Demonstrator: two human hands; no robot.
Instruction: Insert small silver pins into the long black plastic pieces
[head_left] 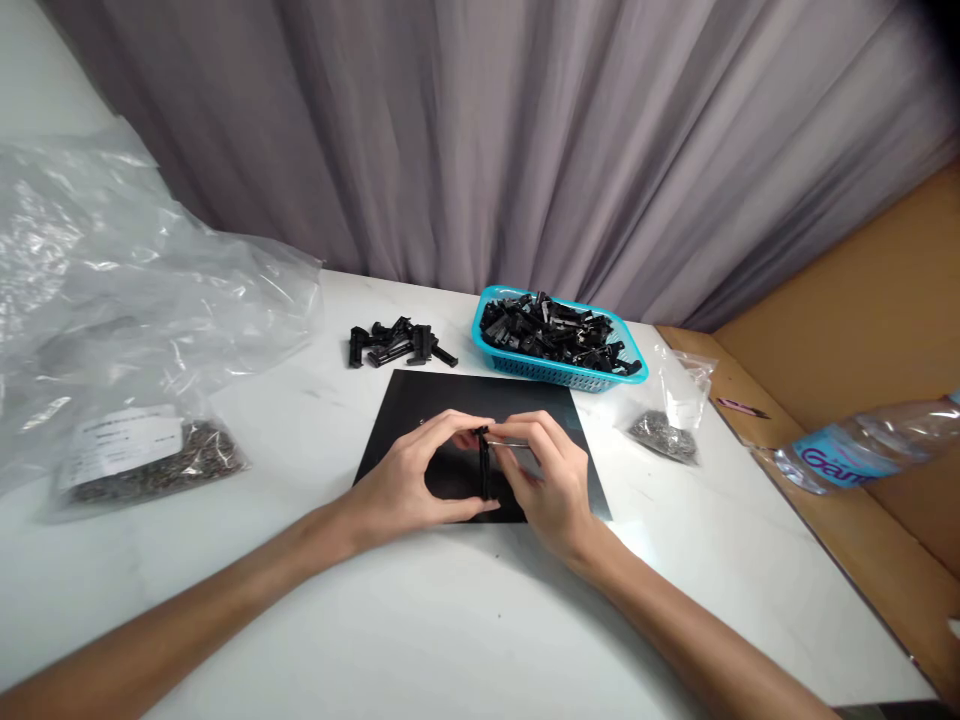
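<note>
Position of the black part [485, 470]?

– It's sitting over the black mat [390, 420], right of the left hand [401, 480]. Long axis is running far-to-near; tilt, can't tell.

Which hand is carrying it?

– Left, the nearer one: clamping it end to end, fingertips far, thumb near. Right hand [559, 485] is pinching a thin metal tool [511, 444], just beside. Tool is pointing crosswise at the part, nearer its far end. Whether it's touching, can't tell.

Surface, room?

– Mat is lying mid-worktop [337, 620]. Past its far edge, loose black pieces [401, 343] are lying left, turquoise basket [525, 372] is standing right, full of black parts. Small bag [667, 437] is resting toward the worktop's right edge. Curtain [450, 150] is hanging behind.
</note>
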